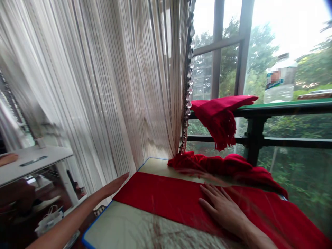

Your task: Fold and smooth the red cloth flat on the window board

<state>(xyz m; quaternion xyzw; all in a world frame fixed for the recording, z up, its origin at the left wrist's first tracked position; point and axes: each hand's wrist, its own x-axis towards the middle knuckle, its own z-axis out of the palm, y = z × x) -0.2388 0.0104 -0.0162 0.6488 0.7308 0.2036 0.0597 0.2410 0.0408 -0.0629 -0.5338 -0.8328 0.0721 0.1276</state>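
Observation:
A long red scarf-like cloth point(160, 193) lies flat across a pale board with a blue edge point(103, 228). My right hand point(223, 207) rests palm down on the cloth, fingers stretched out and apart. Beside the cloth's left end is my left hand point(118, 183), its fingers straight and holding nothing; whether it touches the cloth I cannot tell. Behind, along the board's far side, more red cloth point(223, 166) is bunched in a heap. Blurred strands of hair cross the front of the view.
A fringed red scarf point(220, 114) hangs over the dark railing point(298, 108), where a large clear plastic bottle point(281, 83) stands. Striped curtains point(103, 76) with a beaded edge hang behind the board. At left, another person's hand point(9, 158) rests on a white table point(57, 155).

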